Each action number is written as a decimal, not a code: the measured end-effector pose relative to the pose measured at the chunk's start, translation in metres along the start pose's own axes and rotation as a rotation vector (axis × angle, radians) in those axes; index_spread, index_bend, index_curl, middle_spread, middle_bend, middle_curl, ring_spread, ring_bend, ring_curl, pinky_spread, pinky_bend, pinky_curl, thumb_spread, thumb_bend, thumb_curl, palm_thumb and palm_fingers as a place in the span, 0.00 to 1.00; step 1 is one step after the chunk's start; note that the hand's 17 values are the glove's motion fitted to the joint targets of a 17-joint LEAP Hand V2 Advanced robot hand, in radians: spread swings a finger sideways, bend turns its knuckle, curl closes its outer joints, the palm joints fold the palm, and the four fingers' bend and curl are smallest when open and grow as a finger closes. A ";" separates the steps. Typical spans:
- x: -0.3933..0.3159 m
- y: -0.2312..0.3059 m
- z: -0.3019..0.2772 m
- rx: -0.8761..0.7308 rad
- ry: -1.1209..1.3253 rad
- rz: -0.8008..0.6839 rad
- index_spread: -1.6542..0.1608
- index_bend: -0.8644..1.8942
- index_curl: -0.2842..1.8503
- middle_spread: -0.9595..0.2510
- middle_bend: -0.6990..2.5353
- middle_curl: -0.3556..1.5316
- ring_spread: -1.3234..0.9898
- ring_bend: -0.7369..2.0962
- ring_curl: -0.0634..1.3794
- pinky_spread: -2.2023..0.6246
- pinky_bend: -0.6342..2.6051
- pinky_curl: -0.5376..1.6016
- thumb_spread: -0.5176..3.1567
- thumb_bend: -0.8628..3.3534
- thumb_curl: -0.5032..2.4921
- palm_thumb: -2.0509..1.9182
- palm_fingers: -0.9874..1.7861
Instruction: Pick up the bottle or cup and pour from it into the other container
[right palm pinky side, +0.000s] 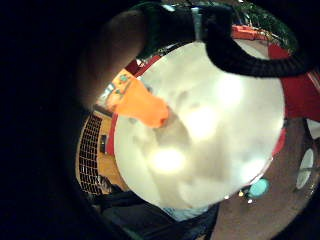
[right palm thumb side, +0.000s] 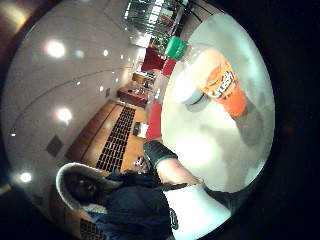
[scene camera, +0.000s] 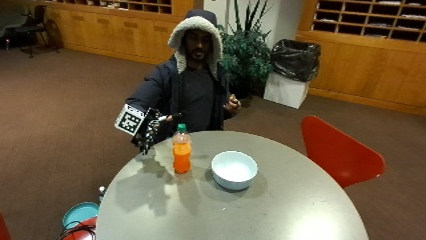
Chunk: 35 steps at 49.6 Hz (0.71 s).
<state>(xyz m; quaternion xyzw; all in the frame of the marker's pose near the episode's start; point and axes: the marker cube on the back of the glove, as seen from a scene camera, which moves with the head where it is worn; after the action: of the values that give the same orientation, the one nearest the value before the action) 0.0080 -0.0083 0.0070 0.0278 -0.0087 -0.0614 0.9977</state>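
An orange soda bottle (scene camera: 181, 151) with a green cap stands upright on the round grey table (scene camera: 279, 210), toward the person's side. A white bowl (scene camera: 234, 170) sits just beside it, toward the red chair. My gloved right hand (scene camera: 148, 131) hovers over the table's edge, a short way from the bottle on the side away from the bowl; its fingers hang spread and hold nothing. In the thumb side palm view the bottle (right palm thumb side: 220, 82) and bowl (right palm thumb side: 187, 91) stand together on the table (right palm thumb side: 215, 150). The little finger side palm view shows the bottle (right palm pinky side: 142, 106) close by.
A red chair (scene camera: 339, 150) stands at the table's far side from my hand. A teal round object (scene camera: 80, 214) lies on the floor below the table's near edge. The person's bare left hand (scene camera: 231, 104) is raised at chest height. A bin (scene camera: 291, 72) stands by the back wall.
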 end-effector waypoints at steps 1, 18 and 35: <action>0.002 -0.001 0.002 0.007 -0.006 -0.026 0.83 0.38 0.16 0.83 0.28 0.21 0.61 0.32 0.05 0.84 0.35 0.30 0.24 0.24 0.20 0.60 0.46; 0.025 -0.029 0.063 -0.173 -0.216 0.065 0.77 0.36 0.21 0.87 0.27 0.27 0.66 0.35 0.12 0.91 0.41 0.38 0.34 0.22 0.25 0.64 0.46; 0.024 -0.046 0.081 -0.081 -0.318 0.055 0.75 0.35 0.22 0.70 0.32 0.35 0.55 0.51 0.25 0.86 0.37 0.38 0.32 0.22 0.29 0.73 0.70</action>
<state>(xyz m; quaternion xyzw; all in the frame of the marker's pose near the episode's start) 0.0247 -0.0613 0.0860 -0.0230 -0.1649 -0.0383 0.9853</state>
